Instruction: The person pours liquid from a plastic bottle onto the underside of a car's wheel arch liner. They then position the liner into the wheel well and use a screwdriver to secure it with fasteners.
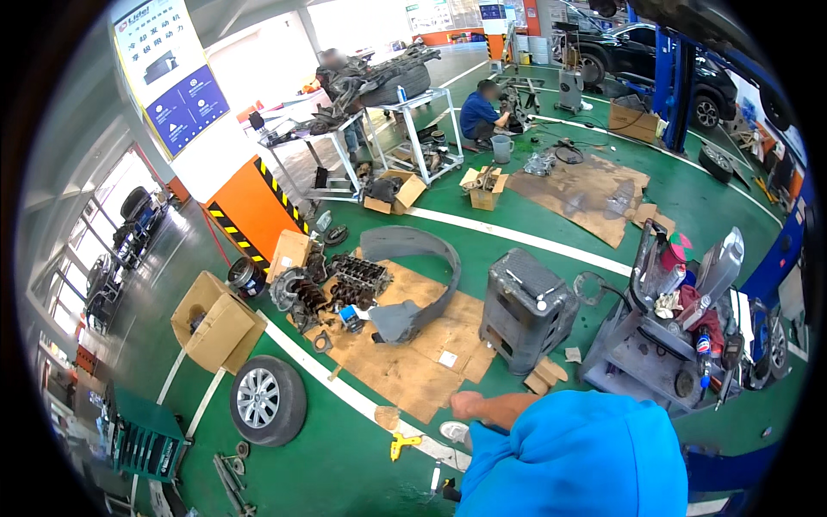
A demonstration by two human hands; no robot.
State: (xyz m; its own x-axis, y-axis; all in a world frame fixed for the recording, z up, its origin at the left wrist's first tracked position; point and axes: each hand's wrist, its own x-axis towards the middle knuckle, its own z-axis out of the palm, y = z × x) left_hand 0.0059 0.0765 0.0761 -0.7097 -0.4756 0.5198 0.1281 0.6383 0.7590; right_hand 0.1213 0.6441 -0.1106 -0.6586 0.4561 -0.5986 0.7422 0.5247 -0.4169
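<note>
My right hand point(468, 404) is closed, low in the head view, and nothing shows in it. Its bare forearm comes out of a bright blue sleeve point(577, 457). Just below the hand is a pale shoe point(455, 431) by the white floor line. The hand is nearest to a flattened brown cardboard sheet point(431, 375), apart from it. On the sheet lie a curved dark plastic liner point(444, 263) and an engine cylinder head point(362, 276). A scuffed black case point(525, 306) stands at the sheet's right edge. My left hand is out of view.
A wheel point(268, 401) and an open cardboard box point(218, 323) are at the left. A yellow tool point(403, 445) lies on the floor. At right stands a loaded grey cart point(642, 358). A person in blue point(479, 112) crouches farther back, near white-framed workbenches point(413, 103).
</note>
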